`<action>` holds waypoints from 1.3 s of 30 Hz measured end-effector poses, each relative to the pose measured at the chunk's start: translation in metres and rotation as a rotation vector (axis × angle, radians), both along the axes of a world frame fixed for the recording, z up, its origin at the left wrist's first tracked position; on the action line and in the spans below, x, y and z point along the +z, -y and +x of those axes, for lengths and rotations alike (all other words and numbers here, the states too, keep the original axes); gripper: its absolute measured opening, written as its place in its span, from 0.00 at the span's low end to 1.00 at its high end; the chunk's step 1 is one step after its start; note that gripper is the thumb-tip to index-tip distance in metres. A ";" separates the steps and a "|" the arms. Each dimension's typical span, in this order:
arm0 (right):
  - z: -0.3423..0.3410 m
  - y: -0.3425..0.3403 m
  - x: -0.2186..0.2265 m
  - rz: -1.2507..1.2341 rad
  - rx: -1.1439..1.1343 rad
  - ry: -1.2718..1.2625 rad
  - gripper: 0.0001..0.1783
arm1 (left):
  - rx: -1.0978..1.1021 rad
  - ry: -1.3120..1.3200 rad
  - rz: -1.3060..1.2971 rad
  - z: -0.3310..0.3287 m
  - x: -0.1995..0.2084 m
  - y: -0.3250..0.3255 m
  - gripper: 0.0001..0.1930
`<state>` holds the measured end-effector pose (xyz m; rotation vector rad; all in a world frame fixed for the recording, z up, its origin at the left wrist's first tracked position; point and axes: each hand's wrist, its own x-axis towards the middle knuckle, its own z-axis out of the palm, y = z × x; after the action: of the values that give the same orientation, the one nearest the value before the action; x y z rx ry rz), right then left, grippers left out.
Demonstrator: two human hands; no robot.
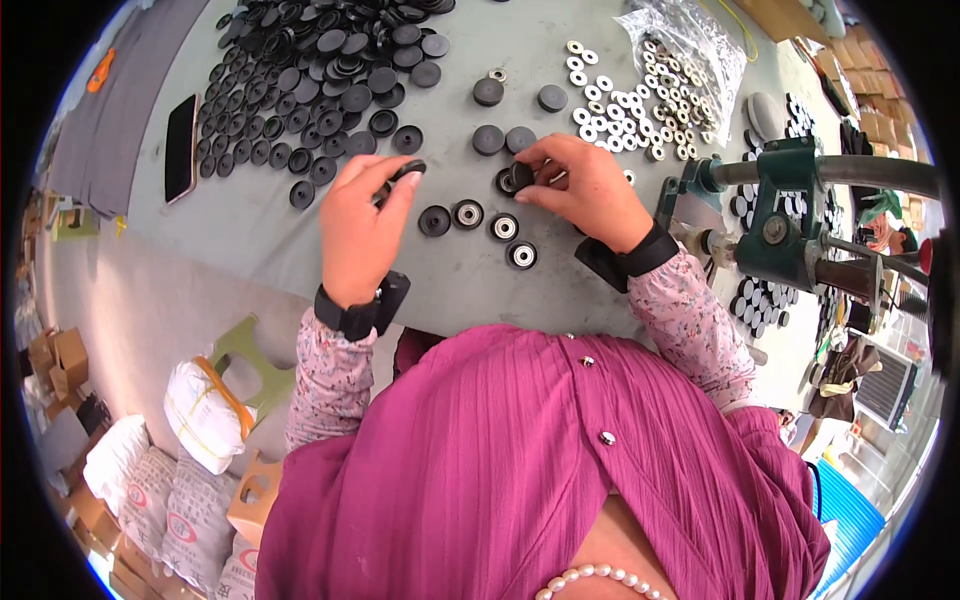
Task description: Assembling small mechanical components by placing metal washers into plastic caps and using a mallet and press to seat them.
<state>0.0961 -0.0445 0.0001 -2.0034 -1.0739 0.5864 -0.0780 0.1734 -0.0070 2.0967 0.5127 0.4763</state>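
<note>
My left hand (365, 225) pinches a round black plastic cap (409, 170) between thumb and fingertips, held above the table. My right hand (595, 190) grips another black cap (522, 176), tilted over a black cup with a metal ring (505, 183) in it. Between the hands lie several black cups; one cup (435, 221) shows a dark inside, while others hold a silver ring, such as the nearest ringed cup (521, 255). Beyond my right hand, plain black caps (488, 139) lie flat, and a loose metal ring (497, 74) sits behind them.
A heap of black discs (330, 60) covers the far left of the grey table (260, 225), beside a phone (181, 148). White and silver rings (630, 110) spread at the far right near a clear plastic bag (690, 40). A green metal press (785, 220) stands close to my right forearm.
</note>
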 end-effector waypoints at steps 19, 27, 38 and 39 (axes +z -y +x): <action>-0.006 -0.032 0.022 -0.273 0.250 0.560 0.17 | 0.159 -0.037 -0.639 -0.022 -0.015 0.010 0.15; -0.043 -0.027 0.040 0.062 0.261 0.282 0.27 | 0.012 0.013 -0.674 -0.020 0.006 0.039 0.11; -0.044 -0.034 0.012 0.001 0.320 0.525 0.20 | 0.163 -0.016 -0.027 -0.027 -0.001 0.022 0.17; -0.046 -0.035 0.010 -0.002 0.332 0.536 0.20 | 0.164 -0.018 -0.027 -0.028 -0.001 0.020 0.17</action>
<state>0.0503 -0.0099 0.0098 -2.0504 -1.7480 0.2079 -0.1055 0.1537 -0.0081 2.0433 0.7013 0.5419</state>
